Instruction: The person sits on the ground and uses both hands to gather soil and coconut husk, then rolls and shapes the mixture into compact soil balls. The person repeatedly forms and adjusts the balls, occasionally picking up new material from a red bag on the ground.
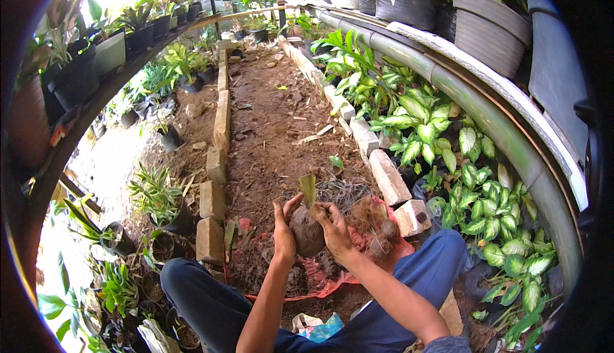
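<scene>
A round ball of dark soil (307, 232) with a short cut leaf (308, 188) standing up from its top is held between both hands. My left hand (285, 228) cups its left side, fingers pointing up. My right hand (334, 228) wraps its right side, thumb and fingers near the base of the leaf. Beneath lies a red plastic sheet (336, 283) bearing loose dark soil. Brown fibre clumps (371, 218) rest on it to the right of my right hand. Behind the ball is a tangle of grey string-like strands (340, 191).
Rows of blocks (212, 199) edge the dirt path on both sides. Variegated leafy plants (417, 118) grow at the right under a bamboo pole (460, 94). Potted plants (177, 216) stand at the left. A blue patterned cloth or bag (326, 330) lies between the legs.
</scene>
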Demonstrator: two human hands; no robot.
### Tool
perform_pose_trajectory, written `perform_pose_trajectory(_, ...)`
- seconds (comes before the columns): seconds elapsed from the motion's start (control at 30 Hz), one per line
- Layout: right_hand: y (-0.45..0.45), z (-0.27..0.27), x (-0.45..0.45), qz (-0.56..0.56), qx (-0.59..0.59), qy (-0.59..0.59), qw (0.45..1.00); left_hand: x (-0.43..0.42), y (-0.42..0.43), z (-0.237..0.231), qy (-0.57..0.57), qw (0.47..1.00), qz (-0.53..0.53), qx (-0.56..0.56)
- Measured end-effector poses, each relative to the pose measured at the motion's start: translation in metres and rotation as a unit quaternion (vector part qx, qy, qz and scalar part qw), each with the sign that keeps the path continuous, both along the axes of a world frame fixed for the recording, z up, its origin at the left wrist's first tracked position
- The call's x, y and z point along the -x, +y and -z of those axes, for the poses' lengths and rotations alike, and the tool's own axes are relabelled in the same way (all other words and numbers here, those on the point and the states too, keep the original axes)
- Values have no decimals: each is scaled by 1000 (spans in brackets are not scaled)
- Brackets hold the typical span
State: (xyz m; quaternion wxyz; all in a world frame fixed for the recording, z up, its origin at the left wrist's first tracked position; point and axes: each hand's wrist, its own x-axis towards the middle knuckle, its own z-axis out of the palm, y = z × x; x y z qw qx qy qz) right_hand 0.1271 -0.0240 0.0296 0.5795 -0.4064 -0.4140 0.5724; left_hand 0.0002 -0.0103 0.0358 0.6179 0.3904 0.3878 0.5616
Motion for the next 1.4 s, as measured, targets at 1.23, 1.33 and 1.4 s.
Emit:
perform_pose_trajectory(1.23,-9,-11,-3,3,-20,-106,994,-16,-15,-11,107,990,-70,-67)
perform_pose_trajectory(1.33,-10,-11,-3,20,-72,-133,988,-16,-17,-14,118,986,-82,-83)
perform_pose_trajectory(1.4,-10,-11,-2,29,-84,-134,987,-16,-18,-16,102,988,-80,-88)
